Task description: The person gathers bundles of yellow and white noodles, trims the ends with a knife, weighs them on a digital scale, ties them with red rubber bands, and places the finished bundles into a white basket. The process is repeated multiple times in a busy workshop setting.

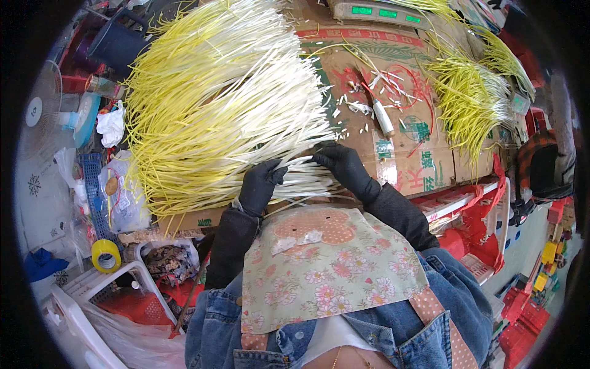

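Observation:
A broad heap of blanched yellow chives (pixel 221 106) covers the left and middle of a cardboard-topped table (pixel 410 175), white stalk ends to the right and yellow tips to the left. My left hand (pixel 262 184), in a black glove, pinches some white stalks at the heap's near edge. My right hand (pixel 348 169), gloved alike, has its fingertips closed at the cut ends of stalks on the near right side. Stalks run between the two hands, just beyond my floral apron (pixel 322 276). The inner fingers of both hands are partly hidden.
Right of the heap lies a white-wrapped tool handle (pixel 382 117) among trimmed stalk bits and red string (pixel 431 108). A smaller chive bunch (pixel 474 97) rests farther right. A digital scale (pixel 341 10) stands at the far edge. Yellow tape (pixel 106 256) and a fan (pixel 39 110) are left.

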A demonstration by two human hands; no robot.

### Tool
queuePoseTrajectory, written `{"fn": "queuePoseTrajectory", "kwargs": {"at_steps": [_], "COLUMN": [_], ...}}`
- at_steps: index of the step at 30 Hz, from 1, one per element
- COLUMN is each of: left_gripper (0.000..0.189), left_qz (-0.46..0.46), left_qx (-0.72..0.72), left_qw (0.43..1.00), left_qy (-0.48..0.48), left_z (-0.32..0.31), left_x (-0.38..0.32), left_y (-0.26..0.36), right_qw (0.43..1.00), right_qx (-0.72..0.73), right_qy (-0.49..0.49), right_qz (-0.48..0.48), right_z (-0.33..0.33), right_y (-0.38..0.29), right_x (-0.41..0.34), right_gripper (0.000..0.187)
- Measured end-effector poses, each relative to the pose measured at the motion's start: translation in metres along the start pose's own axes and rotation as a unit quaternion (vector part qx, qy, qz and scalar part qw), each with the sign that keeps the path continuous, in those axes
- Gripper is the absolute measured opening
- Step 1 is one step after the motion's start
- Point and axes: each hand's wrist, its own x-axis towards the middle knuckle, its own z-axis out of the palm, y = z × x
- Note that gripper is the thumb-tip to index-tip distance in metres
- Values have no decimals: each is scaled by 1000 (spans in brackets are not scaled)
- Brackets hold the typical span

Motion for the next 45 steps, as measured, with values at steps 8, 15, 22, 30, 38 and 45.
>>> {"fn": "queuePoseTrajectory", "kwargs": {"at_steps": [8,15,22,30,38,45], "left_gripper": [43,50,48,25,17,19], "left_qz": [210,265,187,369,264,257], "left_qx": [310,497,484,359,304,295], "left_qw": [916,822,855,856,916,920], "left_qy": [142,-87,14,-54,-4,6], "left_z": [-3,-11,-12,3,17,13], "left_x": [-10,2,41,-17,-3,-7], "left_y": [19,5,12,10,-4,3], "right_qw": [914,942,999,985,980,998], "right_qx": [204,213,13,-170,-166,6], "right_qy": [281,214,-32,-36,15,42], "right_qz": [208,144,-4,-5,-106,50], "right_z": [-113,-113,-62,-35,-58,-49], "right_y": [-1,-3,-6,-2,-32,-39], "right_x": [2,-45,-43,-34,-36,-57], "right_gripper": [20,32,25,15,13,17]}}
